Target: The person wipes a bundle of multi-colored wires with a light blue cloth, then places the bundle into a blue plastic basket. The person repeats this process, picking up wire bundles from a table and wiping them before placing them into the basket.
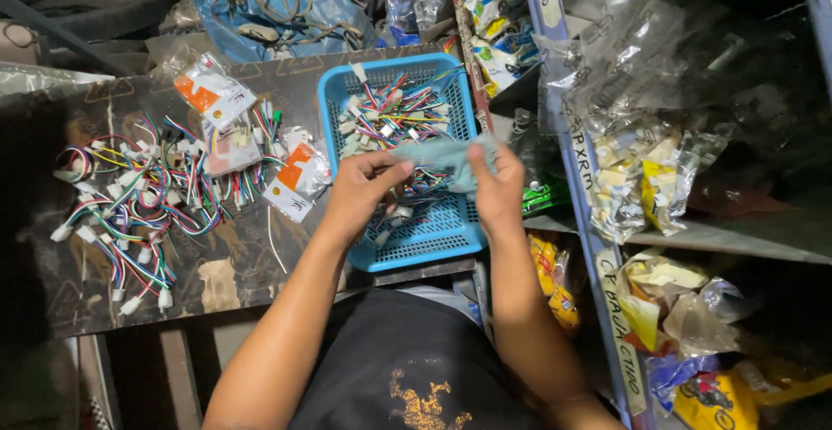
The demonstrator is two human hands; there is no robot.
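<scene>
A pale blue-grey bag point(446, 157) is stretched between both hands, just above the blue basket point(334, 92), near the picture's centre. The left hand point(364, 189) pinches the bag's left end, thumb and fingertips closed together on it. The right hand point(496, 189) grips the right end, fingers curled around it, thumb on top.

The basket is a plastic mesh tray lying on the table point(225, 274). It holds a loose heap of harnesses point(394, 114): short coloured wires ending in white plugs, piled mostly toward its 12 o'clock half, with a few under the hands.

At 9 o'clock from the basket, more wires point(139, 196) of the same kind lie spread over the table. Among them, at about 10 o'clock, lie clear packets point(212, 94) with orange-and-white cards, one of them just beside the basket's left rim.

At 3 o'clock stands a shelf point(737, 239) stuffed with clear and yellow packed bags. At 12 o'clock, beyond the basket, lies a blue sack point(225, 22) with cords on top.
</scene>
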